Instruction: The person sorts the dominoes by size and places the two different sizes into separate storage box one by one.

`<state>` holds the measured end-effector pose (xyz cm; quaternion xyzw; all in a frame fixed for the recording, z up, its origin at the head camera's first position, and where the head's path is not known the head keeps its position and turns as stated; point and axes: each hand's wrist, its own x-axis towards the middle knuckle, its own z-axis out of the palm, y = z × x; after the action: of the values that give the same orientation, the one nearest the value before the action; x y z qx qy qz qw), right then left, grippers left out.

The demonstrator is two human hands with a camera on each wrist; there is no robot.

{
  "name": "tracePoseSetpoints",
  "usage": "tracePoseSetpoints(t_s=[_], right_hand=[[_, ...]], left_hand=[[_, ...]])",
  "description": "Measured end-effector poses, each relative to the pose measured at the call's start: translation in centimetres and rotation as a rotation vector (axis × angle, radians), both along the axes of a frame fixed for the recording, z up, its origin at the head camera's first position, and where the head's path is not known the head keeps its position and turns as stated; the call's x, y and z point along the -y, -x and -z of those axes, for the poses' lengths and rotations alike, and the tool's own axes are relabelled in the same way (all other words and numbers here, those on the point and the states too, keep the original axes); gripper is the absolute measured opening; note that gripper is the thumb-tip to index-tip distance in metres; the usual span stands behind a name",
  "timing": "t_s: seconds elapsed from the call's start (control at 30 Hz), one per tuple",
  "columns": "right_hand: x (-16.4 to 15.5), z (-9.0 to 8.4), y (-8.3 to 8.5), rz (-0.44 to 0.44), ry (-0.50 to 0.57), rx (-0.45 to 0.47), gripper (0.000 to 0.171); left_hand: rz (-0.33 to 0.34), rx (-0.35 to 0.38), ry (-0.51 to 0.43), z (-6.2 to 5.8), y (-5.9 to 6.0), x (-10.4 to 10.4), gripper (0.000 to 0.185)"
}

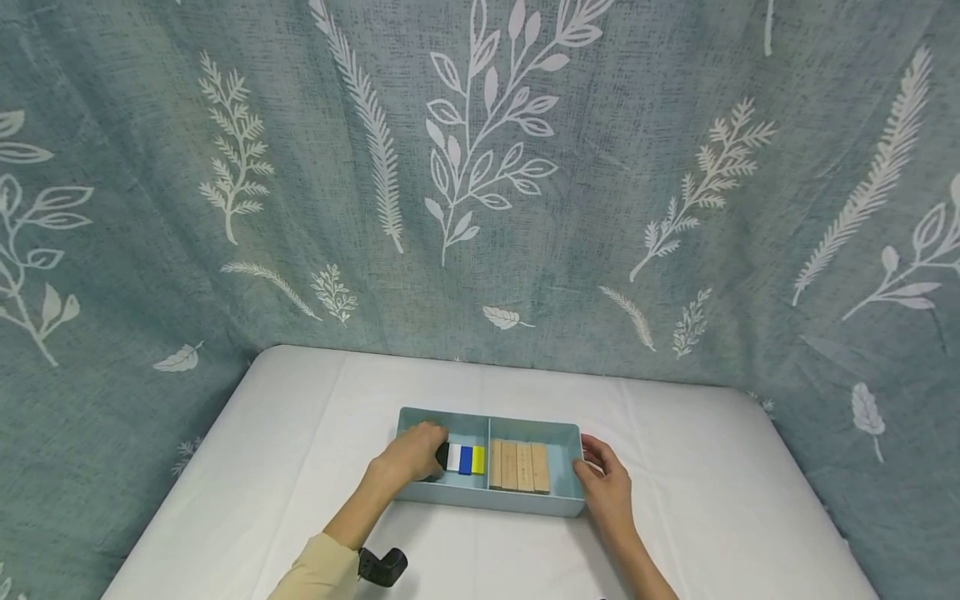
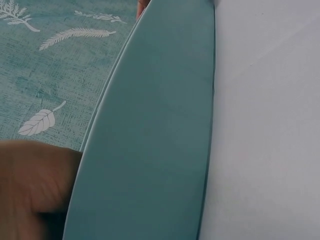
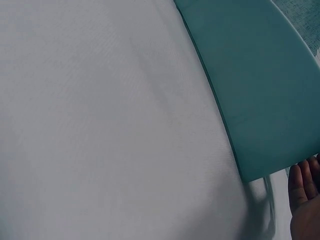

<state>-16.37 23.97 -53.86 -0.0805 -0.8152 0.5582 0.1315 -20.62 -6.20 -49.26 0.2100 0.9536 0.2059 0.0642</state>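
A light-blue two-compartment box (image 1: 517, 502) stands on the white-covered table. My left hand (image 1: 411, 454) reaches into its left compartment and pinches a black block (image 1: 442, 455) at the end of a row. Beside that lie a white block (image 1: 453, 457), a blue block (image 1: 466, 460) and a yellow block (image 1: 478, 460). Several plain wooden blocks (image 1: 519, 467) stand side by side in the right compartment. At the box's right end, my right hand (image 1: 609, 487) holds the wall, thumb at the rim and fingers outside. The left wrist view hides the left fingertips behind the box wall.
A white cloth (image 1: 480, 558) covers the table around the box. Behind and at both sides hangs a green-blue curtain (image 1: 480, 292) with white leaf prints. A black device (image 1: 384, 567) is strapped at the left wrist.
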Motion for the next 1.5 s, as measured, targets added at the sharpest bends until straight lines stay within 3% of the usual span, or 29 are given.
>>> tracePoseSetpoints(t_s=[0.63, 0.97, 1.23, 1.5], right_hand=[[-0.1, -0.1, 0.0, -0.016, -0.005, -0.011, 0.043], [0.0, -0.5, -0.1, -0.019, -0.098, -0.013, 0.043], [0.0, -0.6, -0.4, -0.008, -0.153, -0.024, 0.043], [-0.3, -1.0, -0.2, -0.051, -0.162, 0.010, 0.046]], left_hand=[[-0.012, 0.003, 0.007, -0.2, -0.3, -0.1, 0.048], [-0.004, -0.085, -0.047, -0.6, -1.1, 0.5, 0.040], [-0.041, -0.128, -0.136, -1.4, -1.8, 1.1, 0.042], [-0.065, -0.173, -0.187, -1.9, -2.9, 2.0, 0.044]])
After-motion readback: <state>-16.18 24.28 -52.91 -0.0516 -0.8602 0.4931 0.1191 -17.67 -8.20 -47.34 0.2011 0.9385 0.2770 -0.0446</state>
